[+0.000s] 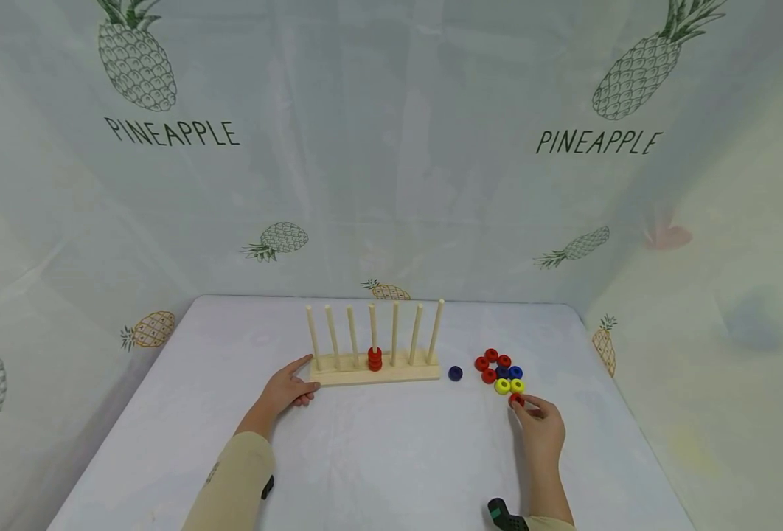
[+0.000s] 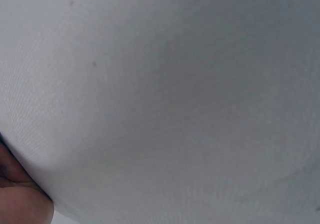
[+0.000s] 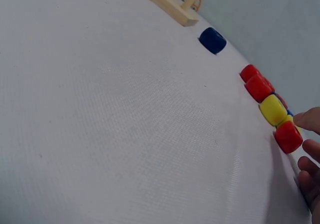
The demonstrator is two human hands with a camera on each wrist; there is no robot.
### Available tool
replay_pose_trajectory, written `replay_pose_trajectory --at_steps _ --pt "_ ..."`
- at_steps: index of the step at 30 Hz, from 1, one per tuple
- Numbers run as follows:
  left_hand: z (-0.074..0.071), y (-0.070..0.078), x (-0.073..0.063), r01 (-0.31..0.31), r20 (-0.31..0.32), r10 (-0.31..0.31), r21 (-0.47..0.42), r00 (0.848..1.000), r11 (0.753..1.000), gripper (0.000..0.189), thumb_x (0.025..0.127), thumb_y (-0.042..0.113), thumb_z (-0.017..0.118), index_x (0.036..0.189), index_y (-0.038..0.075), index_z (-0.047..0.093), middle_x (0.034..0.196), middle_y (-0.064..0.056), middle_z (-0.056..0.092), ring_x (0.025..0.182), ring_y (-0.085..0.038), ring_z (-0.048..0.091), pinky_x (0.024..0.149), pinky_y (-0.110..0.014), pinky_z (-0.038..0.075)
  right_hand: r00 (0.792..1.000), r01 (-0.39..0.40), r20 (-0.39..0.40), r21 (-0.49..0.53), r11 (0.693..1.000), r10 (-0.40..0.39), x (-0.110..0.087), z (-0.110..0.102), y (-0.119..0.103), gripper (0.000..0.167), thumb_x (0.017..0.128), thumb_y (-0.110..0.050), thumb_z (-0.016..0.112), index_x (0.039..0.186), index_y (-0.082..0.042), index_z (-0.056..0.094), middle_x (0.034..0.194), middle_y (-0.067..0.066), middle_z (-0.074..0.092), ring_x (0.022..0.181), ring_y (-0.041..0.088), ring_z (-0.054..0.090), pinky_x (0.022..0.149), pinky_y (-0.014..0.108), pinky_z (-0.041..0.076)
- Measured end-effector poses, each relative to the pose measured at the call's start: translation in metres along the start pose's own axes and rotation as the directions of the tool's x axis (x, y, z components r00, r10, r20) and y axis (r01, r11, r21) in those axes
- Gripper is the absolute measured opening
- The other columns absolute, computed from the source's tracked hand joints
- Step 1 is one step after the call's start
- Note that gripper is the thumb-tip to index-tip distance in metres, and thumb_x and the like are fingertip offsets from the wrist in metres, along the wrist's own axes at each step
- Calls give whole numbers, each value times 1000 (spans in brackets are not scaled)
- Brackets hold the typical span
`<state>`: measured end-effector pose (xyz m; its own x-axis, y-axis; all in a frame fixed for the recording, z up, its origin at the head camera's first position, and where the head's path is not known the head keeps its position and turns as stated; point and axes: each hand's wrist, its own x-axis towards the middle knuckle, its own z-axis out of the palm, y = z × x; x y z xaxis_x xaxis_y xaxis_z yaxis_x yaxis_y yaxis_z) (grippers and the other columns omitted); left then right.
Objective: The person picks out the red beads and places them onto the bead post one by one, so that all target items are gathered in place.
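Observation:
A wooden peg rack (image 1: 378, 376) with several upright pegs stands across the table, and two red beads are stacked on its middle peg. At the rack's left end, my left hand (image 1: 287, 387) holds the base between thumb and index finger. In the left wrist view only part of that hand (image 2: 22, 201) shows, at the lower left corner. My right hand (image 1: 543, 428) pinches a red bead (image 1: 516, 399) at the near side of the bead group. From the right wrist, the same red bead (image 3: 288, 137) appears beside the fingers (image 3: 311, 120), close to a yellow bead (image 3: 273, 110).
Right of the rack lies a single dark blue bead (image 1: 455, 373). Further right, several red beads (image 1: 481, 363), blue beads (image 1: 515, 372) and two yellow beads (image 1: 502, 386) sit clustered on the white table (image 1: 391, 457). A pineapple-printed cloth (image 1: 391, 184) hangs behind the table.

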<state>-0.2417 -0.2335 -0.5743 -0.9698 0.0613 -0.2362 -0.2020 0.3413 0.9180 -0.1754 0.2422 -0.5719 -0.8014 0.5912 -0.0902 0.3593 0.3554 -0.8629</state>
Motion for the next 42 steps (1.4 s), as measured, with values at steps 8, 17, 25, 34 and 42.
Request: replay_pose_trajectory --at_steps 8,17,25,34,42 --pt "0 0 1 1 0 -1 8 1000 1000 77 86 10 76 151 6 35 64 -6 66 49 -9 57 48 -22 47 1000 -10 -4 -19 1000 10 3 2 6 32 90 -19 72 117 -2 67 112 18 54 95 32 47 70 32 45" --pt "0 -1 0 6 3 -6 -1 1000 1000 78 85 10 76 151 5 35 64 -7 66 49 -10 57 48 -23 47 999 -43 -24 -19 999 43 3 7 4 29 91 -16 71 116 -1 66 106 18 56 95 32 46 76 39 44" --pt "0 -1 1 13 1 -13 -7 1000 1000 78 85 9 76 151 6 35 63 -7 66 49 -10 57 48 -23 47 997 -56 -48 -13 998 55 5 11 7 28 90 -13 71 116 -1 65 105 17 55 95 32 46 78 41 44" --pt "0 -1 2 3 1 -3 -7 1000 1000 78 85 9 76 151 6 35 64 -7 66 49 -10 57 48 -22 47 998 -41 -52 -2 999 40 5 12 6 32 89 -17 73 115 0 65 104 17 56 94 32 45 76 41 43" --pt "0 0 1 9 -2 -9 -7 1000 1000 78 85 9 76 151 6 35 63 -6 66 49 -9 57 47 -21 46 997 -43 -62 -5 999 43 5 13 7 29 89 -16 72 113 -2 66 103 16 57 93 31 47 76 40 43"
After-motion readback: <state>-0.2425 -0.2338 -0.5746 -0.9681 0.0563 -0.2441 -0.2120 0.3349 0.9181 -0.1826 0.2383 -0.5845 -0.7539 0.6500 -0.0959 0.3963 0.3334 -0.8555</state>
